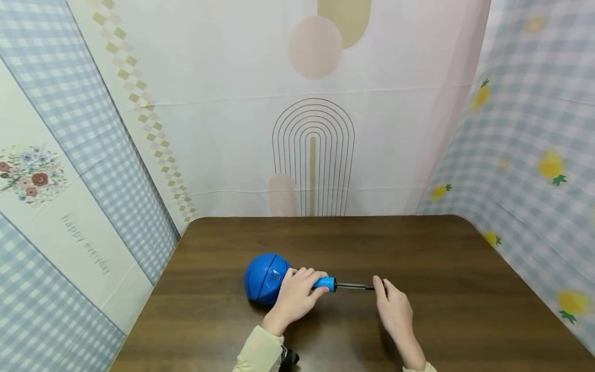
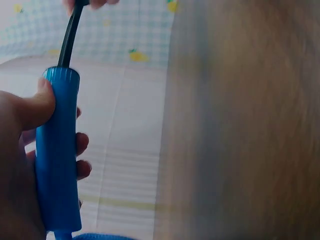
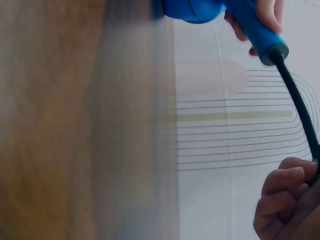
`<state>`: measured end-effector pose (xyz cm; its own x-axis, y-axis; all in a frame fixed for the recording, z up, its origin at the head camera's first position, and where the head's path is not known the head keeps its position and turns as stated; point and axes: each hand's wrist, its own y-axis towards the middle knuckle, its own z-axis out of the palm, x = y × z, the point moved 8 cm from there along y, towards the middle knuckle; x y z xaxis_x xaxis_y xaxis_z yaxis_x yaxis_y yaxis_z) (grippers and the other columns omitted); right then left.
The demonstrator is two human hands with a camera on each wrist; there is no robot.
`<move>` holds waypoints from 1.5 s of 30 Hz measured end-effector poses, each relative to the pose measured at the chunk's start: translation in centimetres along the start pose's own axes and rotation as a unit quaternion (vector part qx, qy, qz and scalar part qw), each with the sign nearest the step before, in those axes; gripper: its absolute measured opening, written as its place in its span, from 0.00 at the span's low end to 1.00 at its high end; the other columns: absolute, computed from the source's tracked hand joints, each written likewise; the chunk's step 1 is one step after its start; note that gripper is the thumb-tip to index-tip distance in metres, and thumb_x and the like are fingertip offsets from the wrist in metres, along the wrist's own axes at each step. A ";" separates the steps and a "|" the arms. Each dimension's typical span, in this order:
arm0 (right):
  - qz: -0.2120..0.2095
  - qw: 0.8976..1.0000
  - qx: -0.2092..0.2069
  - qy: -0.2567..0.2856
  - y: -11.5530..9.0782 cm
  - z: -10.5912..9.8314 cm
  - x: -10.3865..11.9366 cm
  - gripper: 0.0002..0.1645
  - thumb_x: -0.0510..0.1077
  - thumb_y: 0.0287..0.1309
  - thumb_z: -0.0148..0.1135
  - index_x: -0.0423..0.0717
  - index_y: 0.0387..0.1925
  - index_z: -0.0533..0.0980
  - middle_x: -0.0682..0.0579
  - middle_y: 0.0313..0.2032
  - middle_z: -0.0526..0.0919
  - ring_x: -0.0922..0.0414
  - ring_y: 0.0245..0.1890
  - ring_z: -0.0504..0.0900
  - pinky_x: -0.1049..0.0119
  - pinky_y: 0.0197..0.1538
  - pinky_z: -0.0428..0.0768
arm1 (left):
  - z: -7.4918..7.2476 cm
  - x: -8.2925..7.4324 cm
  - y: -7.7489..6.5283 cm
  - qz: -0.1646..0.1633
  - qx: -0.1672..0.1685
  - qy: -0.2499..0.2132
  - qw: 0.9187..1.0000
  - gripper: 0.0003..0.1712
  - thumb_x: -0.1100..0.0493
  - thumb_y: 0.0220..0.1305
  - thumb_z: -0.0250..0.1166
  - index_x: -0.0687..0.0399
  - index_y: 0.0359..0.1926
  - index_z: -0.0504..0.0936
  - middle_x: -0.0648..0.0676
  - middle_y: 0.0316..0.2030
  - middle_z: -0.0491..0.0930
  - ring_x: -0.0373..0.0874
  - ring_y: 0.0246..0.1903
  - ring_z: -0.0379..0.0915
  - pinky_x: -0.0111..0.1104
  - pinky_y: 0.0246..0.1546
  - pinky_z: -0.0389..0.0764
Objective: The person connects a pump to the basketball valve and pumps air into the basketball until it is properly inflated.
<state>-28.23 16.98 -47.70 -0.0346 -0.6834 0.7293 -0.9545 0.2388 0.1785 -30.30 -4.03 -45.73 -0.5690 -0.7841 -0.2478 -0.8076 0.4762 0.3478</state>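
A blue hand pump (image 2: 59, 155) lies sideways above the brown table, its dark rod (image 1: 354, 285) drawn out to the right. My left hand (image 1: 299, 294) grips the pump's barrel, the thumb lying along it near the rod end in the left wrist view. At the rod's far end my right hand (image 1: 394, 310) holds the black handle, which is mostly hidden by the fingers (image 3: 282, 185). Against the pump's other end is a blue ball (image 1: 266, 279) with black lines, its surface dented. The joint between pump and ball is hidden behind my left hand in the head view.
The brown wooden table (image 1: 209, 330) has a rounded back edge. Behind it hangs a pale patterned cloth (image 1: 223, 155), with checked cloths on both sides. A black device (image 1: 289, 359) sits at my left wrist.
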 end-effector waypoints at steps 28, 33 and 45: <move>-0.023 0.998 0.043 0.035 0.3 1.4 2.7 0.21 0.57 0.73 0.43 0.44 0.35 0.70 0.52 0.18 0.72 0.59 0.19 0.70 0.64 0.25 0.66 | -0.4 -0.6 0.7 -0.007 -0.020 -0.007 1.000 0.25 0.35 0.66 0.54 0.41 0.55 0.79 0.44 0.44 0.82 0.41 0.44 0.74 0.42 0.49 0.68; -0.030 0.995 0.090 0.040 -0.7 3.7 3.7 0.19 0.57 0.73 0.45 0.47 0.35 0.67 0.56 0.16 0.65 0.62 0.16 0.64 0.68 0.21 0.62 | 0.1 -1.8 0.5 0.011 -0.041 -0.005 0.999 0.24 0.34 0.65 0.52 0.38 0.53 0.80 0.42 0.40 0.82 0.38 0.41 0.74 0.38 0.47 0.68; -0.025 0.999 0.002 0.030 0.6 0.0 3.2 0.19 0.55 0.73 0.45 0.47 0.33 0.72 0.53 0.17 0.72 0.60 0.20 0.70 0.64 0.26 0.65 | -2.0 0.9 0.3 -0.029 -0.088 -0.044 0.995 0.21 0.38 0.60 0.63 0.39 0.51 0.82 0.43 0.37 0.83 0.38 0.39 0.74 0.42 0.48 0.68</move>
<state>-28.98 14.90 -45.26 0.0302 -0.6511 0.7584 -0.9560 0.2028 0.2121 -30.74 -5.44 -44.01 -0.5392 -0.7672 -0.3473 -0.8044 0.3472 0.4820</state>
